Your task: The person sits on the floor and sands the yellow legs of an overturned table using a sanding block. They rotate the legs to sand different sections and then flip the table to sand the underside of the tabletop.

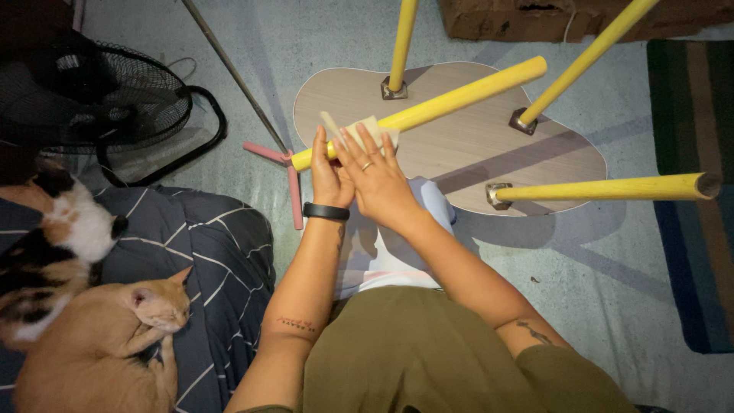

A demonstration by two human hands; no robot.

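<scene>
The near end of the loose yellow leg (pixel 459 95) disappears behind the hands, so where it ends cannot be told. The left hand (pixel 327 172) and right hand (pixel 375 180) cover most of the pale sheet (pixel 375 126), leaving only its top edge showing. Two more yellow legs (pixel 403 38) run out past the top edge. The black fan (pixel 115 107) is cut off at the left, dim and hard to read. The calico cat (pixel 53 229) is clipped by the left edge, and the ginger cat (pixel 99 336) by the bottom one. The striped rug (pixel 696 191) runs off to the right.
</scene>
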